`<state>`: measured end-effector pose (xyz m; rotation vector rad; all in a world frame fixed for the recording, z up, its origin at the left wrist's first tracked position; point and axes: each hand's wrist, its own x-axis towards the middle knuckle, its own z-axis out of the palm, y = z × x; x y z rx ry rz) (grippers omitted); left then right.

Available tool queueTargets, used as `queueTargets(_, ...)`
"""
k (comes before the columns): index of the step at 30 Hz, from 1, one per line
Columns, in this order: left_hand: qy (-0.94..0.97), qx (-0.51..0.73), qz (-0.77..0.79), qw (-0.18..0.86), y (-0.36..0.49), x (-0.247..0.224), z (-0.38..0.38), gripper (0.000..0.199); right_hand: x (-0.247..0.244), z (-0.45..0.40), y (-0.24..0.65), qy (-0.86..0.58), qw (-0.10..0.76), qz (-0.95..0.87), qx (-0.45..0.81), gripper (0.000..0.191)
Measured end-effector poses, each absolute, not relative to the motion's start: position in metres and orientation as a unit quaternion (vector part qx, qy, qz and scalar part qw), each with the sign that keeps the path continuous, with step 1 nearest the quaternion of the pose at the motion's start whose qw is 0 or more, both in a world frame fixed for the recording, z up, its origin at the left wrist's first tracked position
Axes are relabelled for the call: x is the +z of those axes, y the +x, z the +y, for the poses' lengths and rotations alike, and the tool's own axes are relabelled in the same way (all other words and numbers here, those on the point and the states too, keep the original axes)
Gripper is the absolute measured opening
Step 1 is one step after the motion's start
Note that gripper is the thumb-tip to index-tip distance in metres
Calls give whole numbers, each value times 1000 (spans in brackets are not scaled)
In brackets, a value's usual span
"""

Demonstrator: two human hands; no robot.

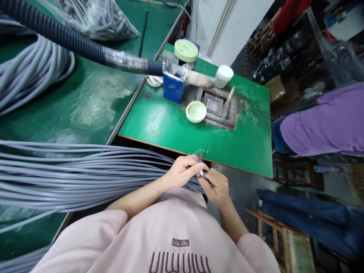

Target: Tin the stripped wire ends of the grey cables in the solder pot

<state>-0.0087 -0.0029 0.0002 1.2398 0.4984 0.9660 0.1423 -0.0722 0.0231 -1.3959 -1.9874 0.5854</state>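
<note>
Pink shirt (182, 223): nearest of all, worn by the person at work, with dark lettering on its front.
Coiled cable (36, 70): a thick grey heap at far left, lying on the left green table (93, 102).
Clear bag (96, 21): beyond that coil, stuffed with more grey cable.
Ribbed hose (82, 43): black, reaching rightward from the far left, wrapped in tape near the blue box (172, 89).
Cable bundle (93, 178): many grey lengths side by side, running from the left toward the hands.
Left hand (183, 172): thumb and fingers pinched together on the cable end (201, 173), nothing wide about the grip.
Coloured wires (198, 156): fanned out of that cable end, between both hands, by the near edge of the right green table (241, 155).
Right hand (216, 185): fingers curled closed around the cable just below the wires.
Pale green dish (196, 112): beyond the hands, touching a grimy square fixture (231, 120).
White tub (224, 76): farther right, behind the fixture.
Purple sleeve (324, 121): another person, off to the right.
Wooden stool (275, 227): near right, beside dark blue trousers (307, 220).
</note>
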Motion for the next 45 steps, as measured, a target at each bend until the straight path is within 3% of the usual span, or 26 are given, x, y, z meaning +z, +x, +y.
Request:
queueTargets(18, 662, 495, 213, 521, -7, 4, -1, 32, 18, -74, 143, -536, 312, -757, 207, 22)
queueTargets(30, 766, 464, 280, 346, -6, 12, -1, 41, 13, -75, 144, -552, 299, -735, 257, 31)
queueTargets(34, 762, 454, 285, 363, -6, 10, -2, 42, 12, -75, 142, -557, 294, -734, 254, 31)
queueTargets(37, 733, 435, 290, 436, -4, 9, -2, 41, 15, -75, 142, -559, 292, -738, 238, 30)
queueTargets(41, 697, 378, 293, 534, -3, 5, -2, 25, 24, -86, 167, -593, 274, -723, 224, 30)
queueTargets(45, 687, 362, 302, 554, -9, -2, 0, 20, 38, -111, 230, -756, 163, -608, 179, 42)
